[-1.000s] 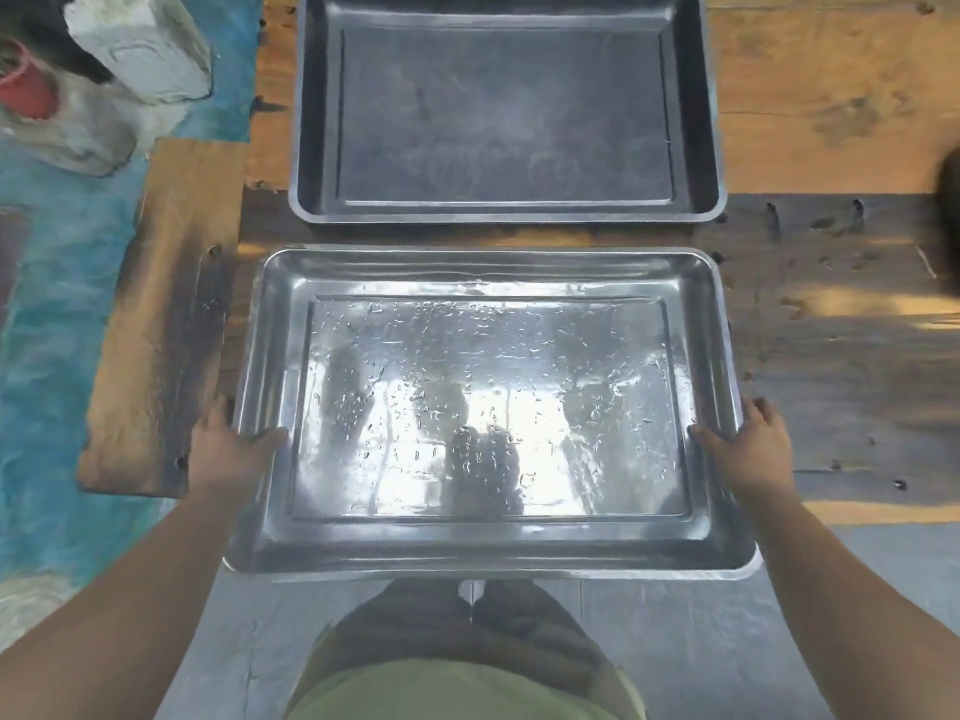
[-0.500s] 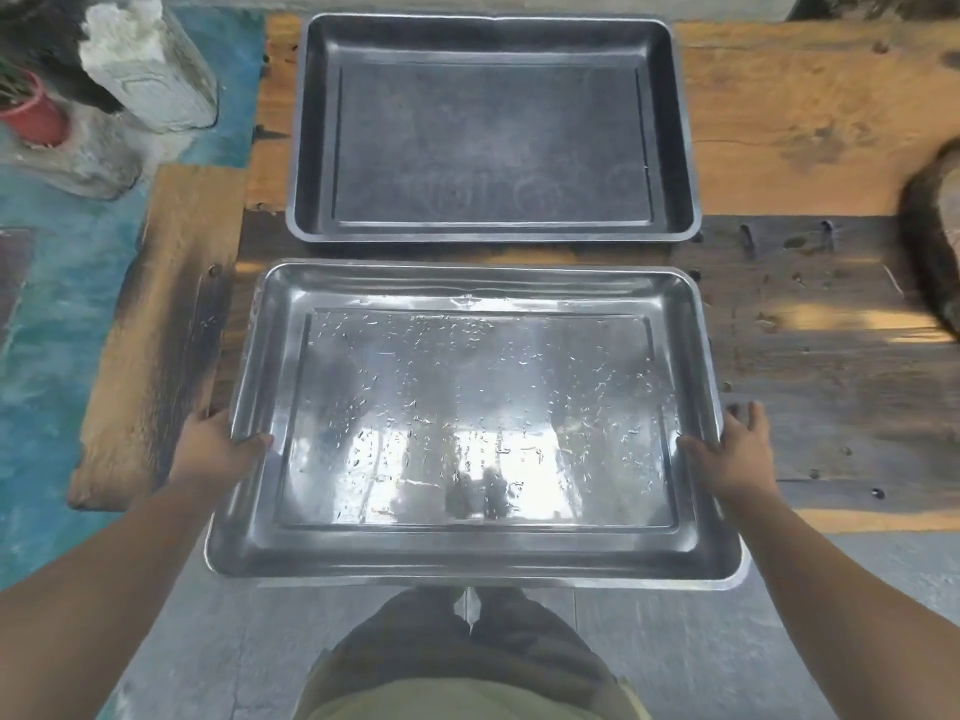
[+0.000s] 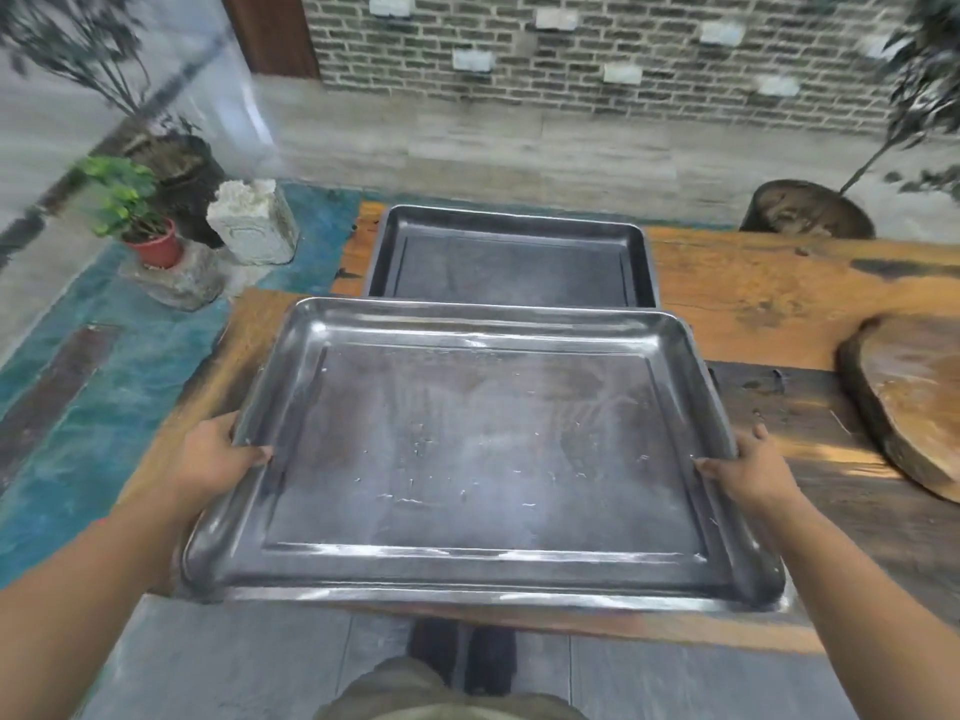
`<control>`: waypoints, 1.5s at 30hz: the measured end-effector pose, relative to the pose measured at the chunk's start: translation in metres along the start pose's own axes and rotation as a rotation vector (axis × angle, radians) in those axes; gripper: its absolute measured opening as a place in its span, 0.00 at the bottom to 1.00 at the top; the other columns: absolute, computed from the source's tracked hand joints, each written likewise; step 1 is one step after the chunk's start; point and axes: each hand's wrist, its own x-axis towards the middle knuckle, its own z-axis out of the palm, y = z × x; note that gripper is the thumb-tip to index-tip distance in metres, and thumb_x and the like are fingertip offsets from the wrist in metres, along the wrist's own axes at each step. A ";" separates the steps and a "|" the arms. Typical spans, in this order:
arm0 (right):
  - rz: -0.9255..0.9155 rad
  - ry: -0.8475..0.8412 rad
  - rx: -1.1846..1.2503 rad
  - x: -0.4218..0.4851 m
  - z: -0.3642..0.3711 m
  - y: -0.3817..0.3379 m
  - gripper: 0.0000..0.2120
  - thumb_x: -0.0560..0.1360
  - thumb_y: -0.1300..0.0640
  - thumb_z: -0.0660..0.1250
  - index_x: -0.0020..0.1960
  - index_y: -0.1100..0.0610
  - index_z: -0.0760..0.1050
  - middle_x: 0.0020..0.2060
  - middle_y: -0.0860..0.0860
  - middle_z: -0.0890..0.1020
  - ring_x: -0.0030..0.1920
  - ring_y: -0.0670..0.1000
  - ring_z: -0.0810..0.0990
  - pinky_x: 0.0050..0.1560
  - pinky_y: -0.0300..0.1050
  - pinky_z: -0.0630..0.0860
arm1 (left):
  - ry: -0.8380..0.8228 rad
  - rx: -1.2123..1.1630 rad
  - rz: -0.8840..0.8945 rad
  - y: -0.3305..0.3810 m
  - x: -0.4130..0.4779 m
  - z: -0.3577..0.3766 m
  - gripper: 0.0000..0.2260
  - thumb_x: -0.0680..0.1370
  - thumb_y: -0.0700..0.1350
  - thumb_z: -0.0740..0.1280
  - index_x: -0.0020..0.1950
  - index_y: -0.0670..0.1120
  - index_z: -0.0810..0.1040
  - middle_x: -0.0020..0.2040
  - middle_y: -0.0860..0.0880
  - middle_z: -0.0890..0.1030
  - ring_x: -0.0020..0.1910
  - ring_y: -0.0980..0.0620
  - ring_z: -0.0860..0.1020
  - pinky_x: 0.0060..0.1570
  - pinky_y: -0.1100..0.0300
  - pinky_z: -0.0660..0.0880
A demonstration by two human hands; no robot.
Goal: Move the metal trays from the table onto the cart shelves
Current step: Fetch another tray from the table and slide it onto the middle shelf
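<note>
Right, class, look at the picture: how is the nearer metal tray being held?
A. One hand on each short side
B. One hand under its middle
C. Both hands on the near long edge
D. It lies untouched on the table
A: the left hand has a grip on the left rim of the nearer metal tray and the right hand on its right rim.

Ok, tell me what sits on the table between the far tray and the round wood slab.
Nothing: in the head view, only bare wooden table lies between the far tray and the round wood slab.
</note>
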 end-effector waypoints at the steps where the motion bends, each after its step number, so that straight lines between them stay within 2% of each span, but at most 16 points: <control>1: -0.015 0.009 0.005 0.001 -0.011 -0.013 0.20 0.72 0.59 0.73 0.63 0.59 0.77 0.67 0.63 0.72 0.75 0.60 0.58 0.67 0.54 0.66 | 0.004 -0.015 -0.007 0.007 -0.001 -0.010 0.08 0.71 0.40 0.76 0.44 0.48 0.78 0.40 0.45 0.82 0.38 0.46 0.78 0.37 0.56 0.73; 3: -0.052 0.046 0.033 0.000 -0.032 -0.037 0.19 0.71 0.60 0.73 0.61 0.59 0.78 0.60 0.63 0.78 0.69 0.62 0.69 0.61 0.52 0.71 | 0.016 -0.036 -0.004 0.019 0.001 -0.031 0.07 0.71 0.41 0.76 0.47 0.45 0.81 0.42 0.42 0.83 0.43 0.41 0.81 0.45 0.51 0.76; 5: -0.072 0.078 0.093 -0.003 -0.052 -0.060 0.14 0.70 0.62 0.74 0.55 0.62 0.79 0.46 0.61 0.83 0.51 0.61 0.80 0.47 0.49 0.75 | 0.042 -0.067 0.018 0.032 0.003 -0.052 0.08 0.71 0.39 0.76 0.48 0.42 0.81 0.43 0.40 0.83 0.44 0.40 0.80 0.44 0.51 0.74; 7: -0.083 0.097 0.149 -0.006 -0.071 -0.083 0.12 0.70 0.64 0.74 0.52 0.63 0.79 0.42 0.61 0.83 0.40 0.57 0.80 0.41 0.48 0.74 | 0.071 -0.095 0.051 0.044 0.001 -0.071 0.09 0.71 0.37 0.75 0.49 0.42 0.81 0.43 0.40 0.83 0.42 0.42 0.79 0.42 0.53 0.72; 10: -0.120 0.094 0.211 -0.008 -0.091 -0.108 0.12 0.71 0.66 0.72 0.54 0.63 0.77 0.41 0.59 0.81 0.33 0.53 0.77 0.33 0.41 0.70 | 0.102 -0.164 0.063 0.055 -0.003 -0.094 0.08 0.71 0.34 0.74 0.47 0.43 0.80 0.43 0.41 0.83 0.37 0.47 0.78 0.36 0.58 0.71; 12: -0.130 0.097 0.229 -0.008 -0.099 -0.118 0.12 0.72 0.66 0.72 0.53 0.60 0.76 0.39 0.57 0.80 0.32 0.49 0.76 0.31 0.39 0.68 | 0.114 -0.198 0.063 0.057 -0.007 -0.104 0.08 0.71 0.34 0.74 0.47 0.42 0.79 0.43 0.41 0.83 0.35 0.49 0.77 0.34 0.59 0.70; 15: -0.149 0.084 0.235 -0.006 -0.099 -0.128 0.12 0.72 0.66 0.72 0.52 0.57 0.75 0.35 0.52 0.79 0.34 0.51 0.77 0.32 0.41 0.70 | 0.095 -0.255 0.048 0.053 -0.015 -0.111 0.10 0.72 0.32 0.72 0.51 0.40 0.78 0.46 0.40 0.82 0.37 0.47 0.78 0.34 0.59 0.71; 19: -0.158 0.047 0.256 -0.001 -0.085 -0.139 0.11 0.71 0.68 0.72 0.51 0.59 0.76 0.35 0.54 0.79 0.34 0.54 0.78 0.33 0.42 0.71 | 0.095 -0.277 -0.026 0.033 -0.026 -0.116 0.12 0.72 0.30 0.71 0.54 0.38 0.78 0.47 0.38 0.82 0.43 0.39 0.81 0.42 0.55 0.75; 20: -0.168 0.027 0.254 0.000 -0.080 -0.144 0.10 0.71 0.67 0.72 0.50 0.59 0.75 0.35 0.54 0.80 0.34 0.54 0.78 0.32 0.43 0.71 | 0.110 -0.283 -0.048 0.026 -0.030 -0.118 0.12 0.72 0.31 0.72 0.54 0.38 0.78 0.47 0.37 0.82 0.43 0.39 0.81 0.40 0.56 0.76; 23: -0.227 -0.024 0.251 0.005 -0.061 -0.167 0.10 0.72 0.68 0.71 0.50 0.59 0.75 0.33 0.52 0.79 0.32 0.52 0.78 0.29 0.42 0.69 | 0.151 -0.303 -0.110 -0.002 -0.044 -0.126 0.13 0.72 0.31 0.72 0.55 0.40 0.78 0.45 0.40 0.83 0.38 0.44 0.80 0.30 0.60 0.74; 29: -0.358 -0.159 0.219 -0.001 -0.009 -0.228 0.10 0.71 0.68 0.72 0.50 0.58 0.78 0.34 0.52 0.82 0.31 0.52 0.80 0.30 0.40 0.72 | 0.258 -0.311 -0.251 -0.081 -0.087 -0.151 0.14 0.70 0.33 0.74 0.53 0.42 0.79 0.40 0.46 0.82 0.37 0.46 0.80 0.35 0.59 0.72; 34: -0.506 -0.274 0.181 -0.040 0.048 -0.312 0.11 0.71 0.68 0.71 0.50 0.56 0.78 0.36 0.55 0.83 0.33 0.55 0.81 0.34 0.43 0.75 | 0.371 -0.384 -0.358 -0.169 -0.144 -0.183 0.14 0.70 0.34 0.74 0.53 0.44 0.79 0.41 0.45 0.83 0.38 0.46 0.81 0.36 0.58 0.72; 40: -0.724 -0.369 0.140 -0.119 0.126 -0.418 0.10 0.70 0.71 0.71 0.48 0.59 0.79 0.33 0.50 0.81 0.31 0.47 0.77 0.27 0.37 0.72 | 0.551 -0.440 -0.482 -0.270 -0.233 -0.227 0.10 0.70 0.33 0.74 0.46 0.46 0.79 0.39 0.43 0.83 0.36 0.45 0.80 0.35 0.59 0.73; 42: -0.799 -0.407 0.123 -0.152 0.157 -0.451 0.09 0.70 0.70 0.71 0.47 0.60 0.79 0.35 0.53 0.82 0.31 0.48 0.76 0.29 0.38 0.72 | 0.615 -0.455 -0.535 -0.300 -0.268 -0.239 0.10 0.70 0.33 0.74 0.43 0.47 0.78 0.37 0.44 0.82 0.34 0.48 0.79 0.34 0.60 0.71; 45: -0.892 -0.503 0.098 -0.203 0.204 -0.500 0.10 0.71 0.70 0.71 0.49 0.60 0.79 0.36 0.52 0.81 0.33 0.48 0.77 0.31 0.37 0.73 | 0.689 -0.482 -0.621 -0.344 -0.331 -0.249 0.09 0.70 0.33 0.74 0.44 0.46 0.78 0.37 0.45 0.82 0.33 0.49 0.79 0.32 0.60 0.70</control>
